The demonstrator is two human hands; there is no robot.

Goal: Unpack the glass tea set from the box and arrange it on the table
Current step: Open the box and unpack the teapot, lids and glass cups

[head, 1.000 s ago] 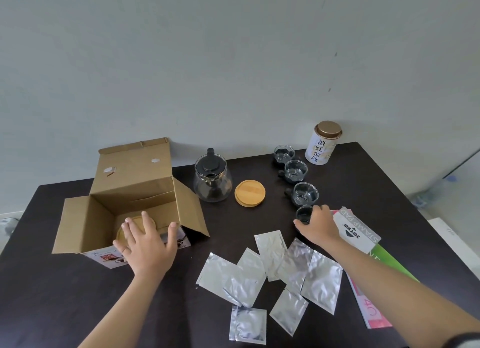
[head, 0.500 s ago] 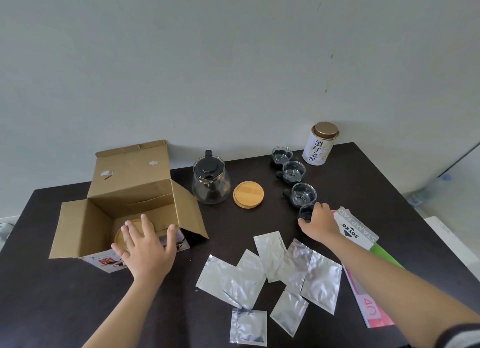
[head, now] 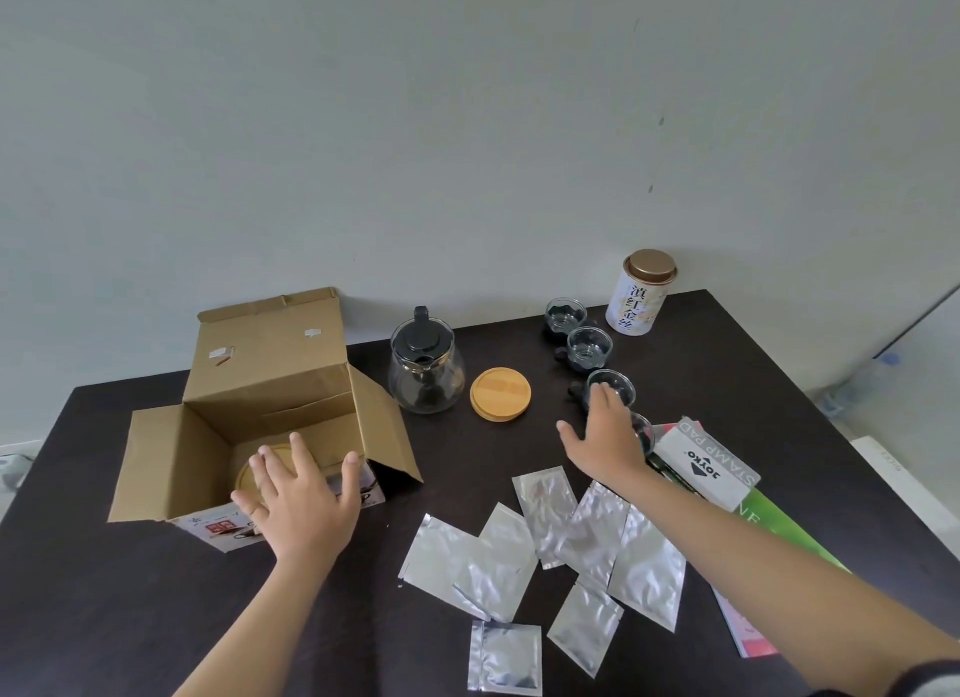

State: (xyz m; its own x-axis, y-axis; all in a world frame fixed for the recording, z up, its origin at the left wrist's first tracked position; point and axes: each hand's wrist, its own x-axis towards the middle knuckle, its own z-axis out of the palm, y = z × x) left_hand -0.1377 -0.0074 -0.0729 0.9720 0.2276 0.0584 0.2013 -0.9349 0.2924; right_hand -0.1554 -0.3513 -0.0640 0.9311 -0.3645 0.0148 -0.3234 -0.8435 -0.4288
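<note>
Dark worktop [head: 727,384] holds thin, slippery, breakable glass cups [head: 589,348] at one o'clock; grip round the wall; right hand [head: 605,434] relaxed over the nearest; left hand [head: 298,499] spread on box [head: 260,384].

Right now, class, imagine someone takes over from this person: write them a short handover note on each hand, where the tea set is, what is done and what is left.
Left hand: open, fingers spread over the box's near edge, holding nothing.
Right hand: open, over the nearest cup, gripping nothing.
Done: teapot, one wooden lid and four cups stand on the table, the cups in a row toward the tin.
Left: a second wooden disc lies in the box; take it out and place it.
</note>
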